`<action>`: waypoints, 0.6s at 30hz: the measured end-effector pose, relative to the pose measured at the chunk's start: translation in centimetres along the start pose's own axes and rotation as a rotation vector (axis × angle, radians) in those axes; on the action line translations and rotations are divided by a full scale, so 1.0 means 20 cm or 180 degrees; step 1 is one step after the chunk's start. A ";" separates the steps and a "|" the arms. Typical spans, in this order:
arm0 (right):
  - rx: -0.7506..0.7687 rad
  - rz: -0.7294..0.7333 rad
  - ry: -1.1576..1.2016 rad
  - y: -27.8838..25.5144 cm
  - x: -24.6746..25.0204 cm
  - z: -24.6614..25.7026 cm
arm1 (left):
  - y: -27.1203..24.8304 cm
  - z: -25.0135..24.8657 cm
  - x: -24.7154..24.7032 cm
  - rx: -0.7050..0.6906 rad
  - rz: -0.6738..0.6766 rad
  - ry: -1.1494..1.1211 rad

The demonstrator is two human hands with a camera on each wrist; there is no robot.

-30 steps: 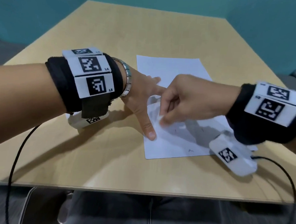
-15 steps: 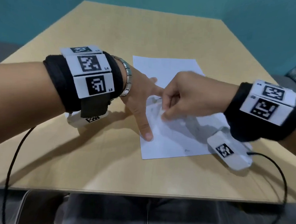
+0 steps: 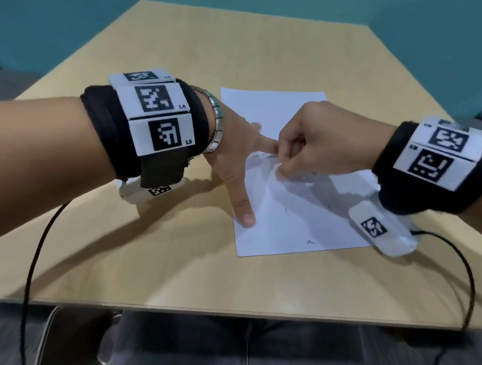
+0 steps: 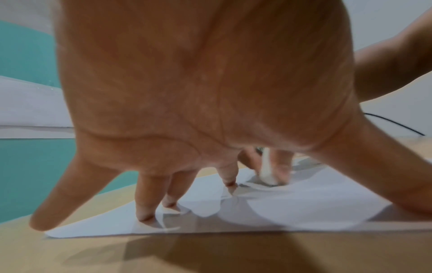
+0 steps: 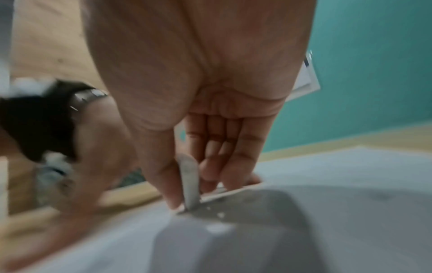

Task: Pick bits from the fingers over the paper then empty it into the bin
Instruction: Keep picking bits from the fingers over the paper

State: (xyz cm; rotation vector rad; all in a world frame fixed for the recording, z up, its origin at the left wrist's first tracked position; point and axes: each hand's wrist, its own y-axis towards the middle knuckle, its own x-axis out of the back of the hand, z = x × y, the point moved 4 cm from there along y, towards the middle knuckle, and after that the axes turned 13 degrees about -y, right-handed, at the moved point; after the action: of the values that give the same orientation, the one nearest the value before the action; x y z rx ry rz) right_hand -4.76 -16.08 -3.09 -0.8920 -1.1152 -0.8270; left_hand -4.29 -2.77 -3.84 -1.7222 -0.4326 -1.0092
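Observation:
A white sheet of paper (image 3: 287,229) lies on the wooden table (image 3: 175,248). My left hand (image 3: 235,159) is spread over the sheet's left part, thumb tip and fingertips (image 4: 145,216) pressing on it. My right hand (image 3: 282,170) is curled just right of the left index finger and pinches a thin white strip (image 5: 190,184) between thumb and fingers, its lower end at the paper. The strip (image 4: 266,171) also shows beyond the left fingers. A few small white bits (image 5: 219,215) lie on the paper under the right hand. No bin is in view.
Black cables (image 3: 35,241) run from both wrist cameras over the table's near edge. Teal walls (image 3: 47,18) stand behind the table. A white wrist camera housing (image 3: 382,231) hangs over the paper's right edge.
My right hand's pinch has shifted slightly farther from me, closer to the left index finger. The left hand and the paper have stayed where they were.

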 end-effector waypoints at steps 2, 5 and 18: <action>0.0225 0.0337 0.0066 -0.03 -0.05 0.07 | 0.00 0.01 0.00 -0.0043 0.0003 -0.0059; 0.0078 0.0313 0.0080 -0.02 -0.03 0.04 | -0.01 -0.01 0.01 -0.0097 -0.0019 -0.0105; 0.0078 0.0339 -0.0020 -0.06 -0.04 0.08 | -0.01 0.00 0.00 -0.0030 -0.0035 -0.0080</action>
State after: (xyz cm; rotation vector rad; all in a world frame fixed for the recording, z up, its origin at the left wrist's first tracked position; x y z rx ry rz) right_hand -6.64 -15.06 -3.43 -0.9260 -1.0716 -0.7221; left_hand -4.39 -2.68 -3.73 -1.7442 -0.4545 -0.9999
